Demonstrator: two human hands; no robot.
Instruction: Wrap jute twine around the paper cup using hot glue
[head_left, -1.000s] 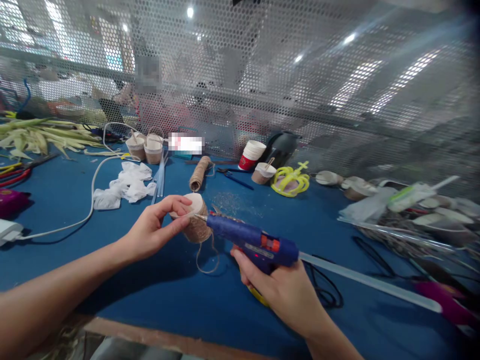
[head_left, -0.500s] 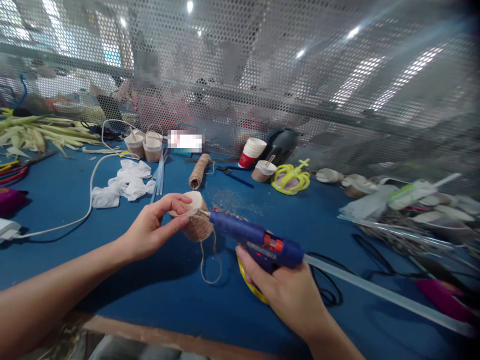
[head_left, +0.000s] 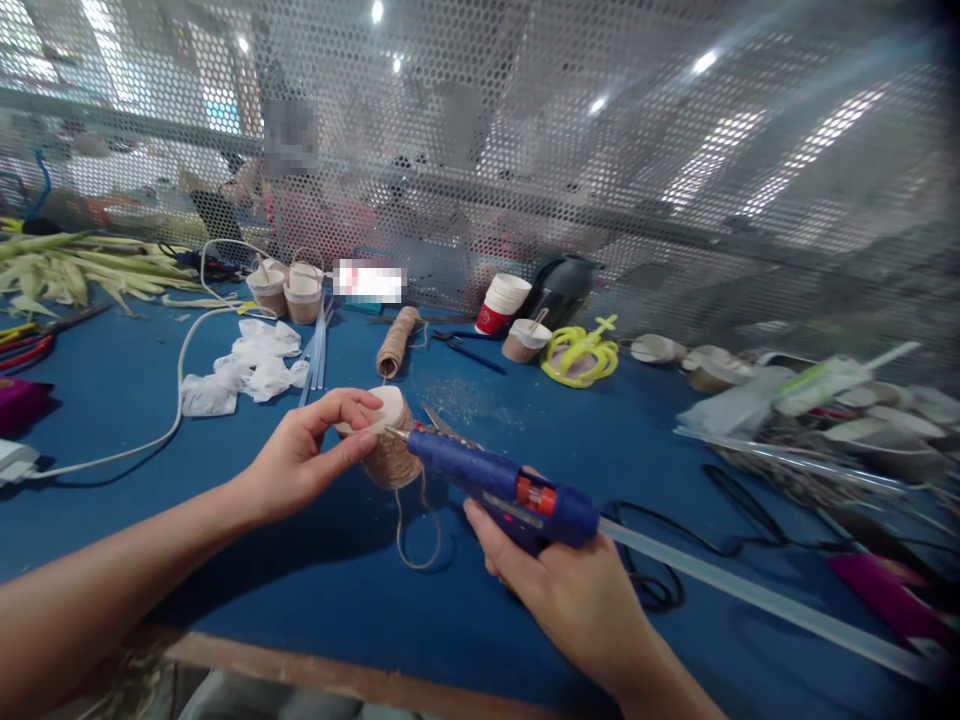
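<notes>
My left hand (head_left: 300,462) pinches a small paper cup wrapped in brown twine (head_left: 390,445), held on its side just above the blue table (head_left: 315,590). A loose end of twine (head_left: 417,530) hangs from the cup in a loop. My right hand (head_left: 559,585) grips a blue hot glue gun (head_left: 502,485) with an orange switch. Its metal nozzle touches the cup near the rim. A clear glue stick (head_left: 757,600) juts out of the gun's back toward the right.
A twine spool (head_left: 397,342), clear glue sticks (head_left: 321,350), crumpled white plastic (head_left: 247,365), twine-wrapped cups (head_left: 289,290), a stack of paper cups (head_left: 502,303), a yellow crown (head_left: 581,355) and scissors (head_left: 459,348) lie behind. Black cable (head_left: 675,560) runs right. A perforated metal screen (head_left: 600,150) backs the table; people sit beyond.
The glue gun's nozzle has shifted slightly left and down along the cup, and my right hand has tilted a little. My left hand and the cup have stayed almost still.
</notes>
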